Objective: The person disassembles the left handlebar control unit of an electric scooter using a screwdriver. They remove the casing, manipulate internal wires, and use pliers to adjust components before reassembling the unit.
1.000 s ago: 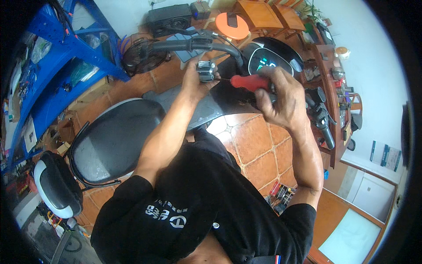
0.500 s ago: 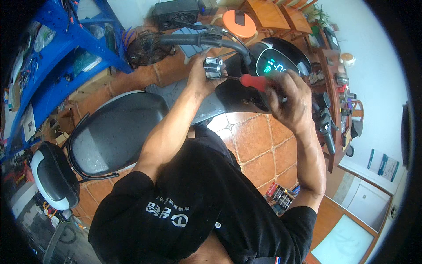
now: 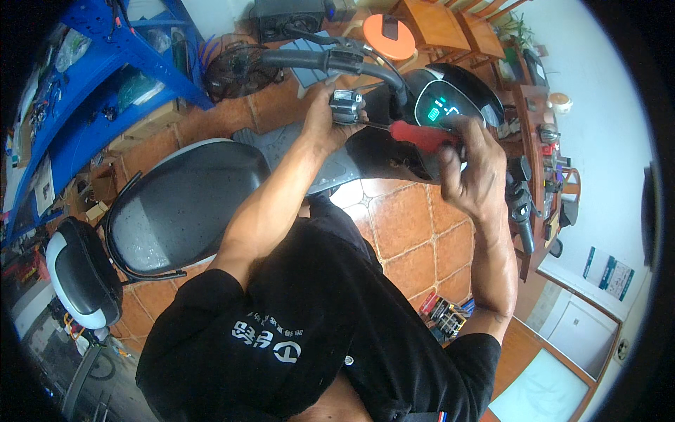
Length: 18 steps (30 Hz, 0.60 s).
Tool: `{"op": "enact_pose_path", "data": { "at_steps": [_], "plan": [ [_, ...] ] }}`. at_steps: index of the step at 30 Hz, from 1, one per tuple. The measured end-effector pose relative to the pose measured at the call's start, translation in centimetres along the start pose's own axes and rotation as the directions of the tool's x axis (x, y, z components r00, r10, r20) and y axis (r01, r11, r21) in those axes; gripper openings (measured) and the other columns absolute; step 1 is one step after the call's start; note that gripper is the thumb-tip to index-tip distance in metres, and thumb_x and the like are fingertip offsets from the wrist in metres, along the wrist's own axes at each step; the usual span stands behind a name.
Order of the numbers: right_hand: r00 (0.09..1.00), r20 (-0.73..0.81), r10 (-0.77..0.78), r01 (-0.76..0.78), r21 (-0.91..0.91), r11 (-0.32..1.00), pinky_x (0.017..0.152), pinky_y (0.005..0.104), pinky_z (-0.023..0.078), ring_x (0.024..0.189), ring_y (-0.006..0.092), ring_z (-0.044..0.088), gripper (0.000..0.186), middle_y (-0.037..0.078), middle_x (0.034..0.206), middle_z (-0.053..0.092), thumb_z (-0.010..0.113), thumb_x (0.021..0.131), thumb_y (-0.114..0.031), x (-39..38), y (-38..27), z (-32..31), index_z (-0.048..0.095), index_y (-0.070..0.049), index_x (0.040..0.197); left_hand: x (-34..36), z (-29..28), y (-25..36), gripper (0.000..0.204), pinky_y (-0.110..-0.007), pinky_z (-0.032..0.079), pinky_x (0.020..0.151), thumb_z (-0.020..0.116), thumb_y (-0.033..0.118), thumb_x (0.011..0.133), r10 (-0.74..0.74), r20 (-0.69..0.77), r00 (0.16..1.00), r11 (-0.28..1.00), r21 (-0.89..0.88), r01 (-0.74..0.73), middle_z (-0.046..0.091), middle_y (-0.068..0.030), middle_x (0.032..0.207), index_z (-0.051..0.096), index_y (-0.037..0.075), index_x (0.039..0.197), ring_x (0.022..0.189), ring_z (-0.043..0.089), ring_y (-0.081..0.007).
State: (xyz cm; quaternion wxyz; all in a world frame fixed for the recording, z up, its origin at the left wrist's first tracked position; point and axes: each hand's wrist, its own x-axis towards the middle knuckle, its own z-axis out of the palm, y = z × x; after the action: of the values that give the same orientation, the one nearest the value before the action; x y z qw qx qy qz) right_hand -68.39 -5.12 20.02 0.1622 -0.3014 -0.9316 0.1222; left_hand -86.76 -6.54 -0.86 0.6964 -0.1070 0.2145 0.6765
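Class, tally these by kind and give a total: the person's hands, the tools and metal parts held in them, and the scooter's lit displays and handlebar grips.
Hands: 2 (left hand, right hand)
Red-handled screwdriver: 1
Silver metal part: 1
Lit display: 1
Handlebar grips: 2 (left grip, right grip)
Total: 7

A screwdriver (image 3: 418, 133) in the right hand (image 3: 478, 169) points left toward a part (image 3: 345, 107) in the left hand (image 3: 323, 126). The scooter's seat (image 3: 190, 204) lies left, its display (image 3: 439, 107) right; a stool (image 3: 397, 46) stands beyond the handlebar (image 3: 299, 59), a rack (image 3: 158, 77) at far left.
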Motion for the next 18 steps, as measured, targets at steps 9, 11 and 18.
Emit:
{"op": "enact_pose_path", "data": {
  "at_steps": [9, 11, 18],
  "plan": [
    [0.997, 0.001, -0.080, 0.080, -0.021, 0.997, 0.065, 0.0411, 0.050, 0.070, 0.0304, 0.059, 0.035, 0.013, 0.081, 0.058, 0.069, 0.071, -0.014, -0.4, -0.1, 0.2, 0.059, -0.004, 0.104, 0.1, 0.0, -0.1, 0.042, -0.037, 0.053, 0.067, 0.033, 0.037, 0.101, 0.008, -0.003, 1.000, 0.999, 0.035, -0.008, 0.062, -0.0127, 0.082, 0.055, 0.001, 0.105, 0.077, 0.061, -0.0229],
    [0.998, 0.041, 0.048, -0.049, 0.021, 0.999, 0.065, 0.0394, 0.050, 0.071, 0.0297, 0.060, 0.037, 0.013, 0.081, 0.058, 0.071, 0.069, -0.009, -1.0, 0.2, 0.5, 0.059, -0.005, 0.104, 0.2, -0.6, 0.1, 0.042, -0.036, 0.052, 0.069, 0.029, 0.037, 0.102, -0.018, 0.065, 0.998, 0.999, 0.037, 0.016, 0.062, -0.0130, 0.087, 0.051, 0.002, 0.112, 0.082, 0.061, -0.0226],
    [0.996, -0.061, -0.071, 0.074, 0.034, 0.997, 0.067, 0.0373, 0.051, 0.078, 0.0309, 0.061, 0.039, 0.013, 0.088, 0.060, 0.070, 0.068, -0.009, -1.0, -0.7, 0.6, 0.058, -0.007, 0.106, 0.4, -0.6, 0.0, 0.043, -0.037, 0.052, 0.071, 0.028, 0.039, 0.102, -0.025, 0.047, 0.999, 0.999, 0.028, 0.024, 0.062, -0.0139, 0.088, 0.050, 0.003, 0.113, 0.079, 0.061, -0.0242]
  ]
}}
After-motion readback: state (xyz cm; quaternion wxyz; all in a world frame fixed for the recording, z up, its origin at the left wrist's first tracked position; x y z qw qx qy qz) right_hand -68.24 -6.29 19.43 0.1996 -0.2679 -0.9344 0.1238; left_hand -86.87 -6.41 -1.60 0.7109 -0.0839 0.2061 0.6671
